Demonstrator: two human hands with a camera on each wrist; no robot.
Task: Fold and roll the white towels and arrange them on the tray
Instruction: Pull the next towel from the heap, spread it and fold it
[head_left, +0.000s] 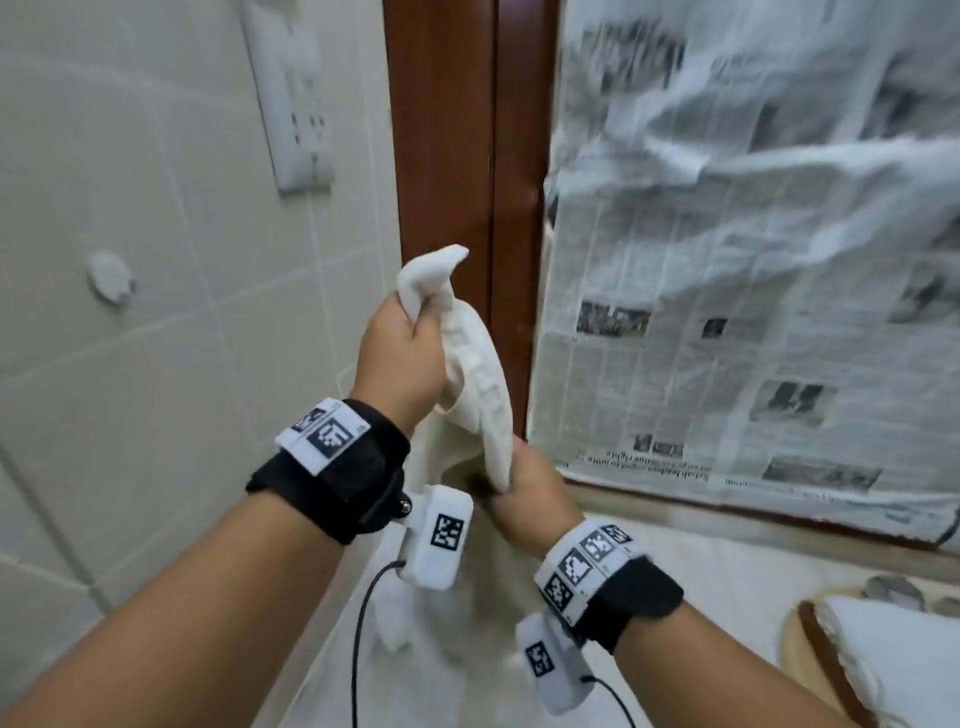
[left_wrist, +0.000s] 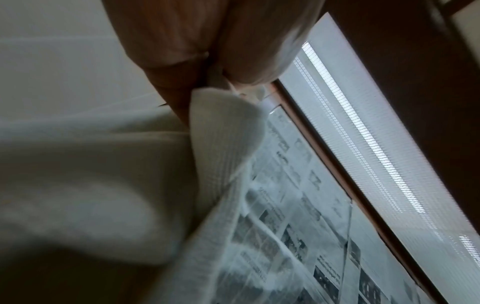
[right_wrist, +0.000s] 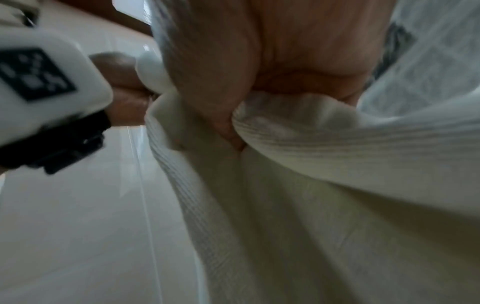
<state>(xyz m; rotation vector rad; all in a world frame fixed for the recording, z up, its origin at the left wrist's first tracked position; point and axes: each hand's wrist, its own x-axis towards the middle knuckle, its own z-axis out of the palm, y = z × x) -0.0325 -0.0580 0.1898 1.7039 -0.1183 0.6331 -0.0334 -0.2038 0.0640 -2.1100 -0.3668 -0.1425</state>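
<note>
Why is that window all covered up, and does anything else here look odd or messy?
Newspaper covers the window pane, crumpled and loose near the top, which looks makeshift. The white towel is bunched in mid-air, held by the left hand above and the right hand below. Nothing looks spilled or broken.

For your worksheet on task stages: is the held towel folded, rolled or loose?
Loose: the white towel hangs bunched between left hand and right hand.

A towel (head_left: 478, 374) is held up in front of a door frame (head_left: 467, 156), with the left hand (head_left: 402, 358) above the right hand (head_left: 530, 493). A newspaper-covered window (head_left: 753, 286) is seen right of the frame, a tiled wall (head_left: 130, 260) left of it. A tray (head_left: 802, 649) carrying a folded towel (head_left: 893, 660) is placed below the window.
</note>
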